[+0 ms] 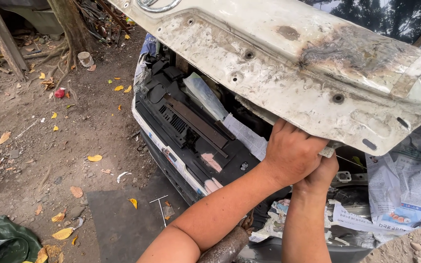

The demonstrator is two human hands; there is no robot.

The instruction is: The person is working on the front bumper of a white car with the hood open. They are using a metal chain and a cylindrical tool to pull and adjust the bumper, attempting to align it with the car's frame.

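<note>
Head view: 2 bare hands press up together at the lower edge of a raised white car hood (288,58), its underside stained with rust and scorch marks. Left hand (293,153) lies on top, fingers curled over the hood's lip and closed around a small pale piece (326,152) that juts out just beside the knuckles. Right hand (320,175) sits directly beneath, touching the left; its fingers are hidden, so how tightly it grips cannot be told. Below the hood, the open engine bay shows a black radiator panel (186,122) and crumpled newspaper (405,185) stuffed across the right side. A rusty pipe (225,248) pokes up near the forearms. Dirt ground (49,146) at left is scattered with yellow leaves, with tree roots (69,34) beyond.
</note>
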